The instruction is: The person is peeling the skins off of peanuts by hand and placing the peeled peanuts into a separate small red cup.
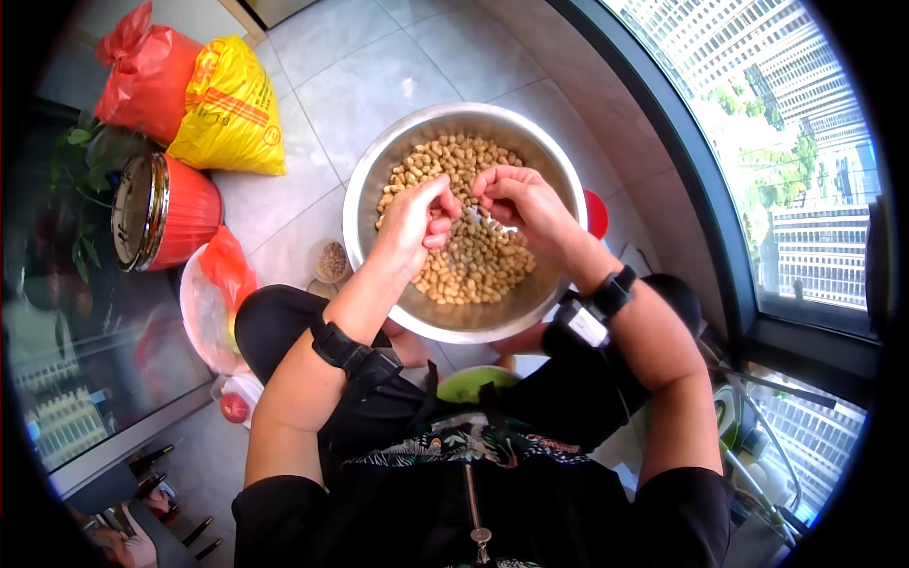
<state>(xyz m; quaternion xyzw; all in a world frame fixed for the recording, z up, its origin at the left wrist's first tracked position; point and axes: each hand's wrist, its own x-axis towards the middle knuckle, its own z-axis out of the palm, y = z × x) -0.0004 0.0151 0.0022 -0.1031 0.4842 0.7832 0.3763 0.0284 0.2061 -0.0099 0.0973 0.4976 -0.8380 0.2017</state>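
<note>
A wide steel basin (431, 320) holds a heap of unshelled peanuts (459, 156) that covers much of its bottom. Over its left half my left hand (417, 222) is closed, the thumb and fingertips pinched together and the other fingers curled in. To the right of it, my right hand (528, 202) pinches too, its fingertips facing the left ones with a small gap. Anything between the fingertips of either hand is too small or too hidden to make out. A small round container (329, 261) of brownish bits stands left of the basin.
Beneath my lap sits a green basin (478, 381). To the left are a pink tub (194, 317) with a red plastic bag (227, 268), a red bucket (189, 204), and a yellow bag (232, 109). A red rounded thing (596, 215) shows behind the basin's right rim. Windows border the right.
</note>
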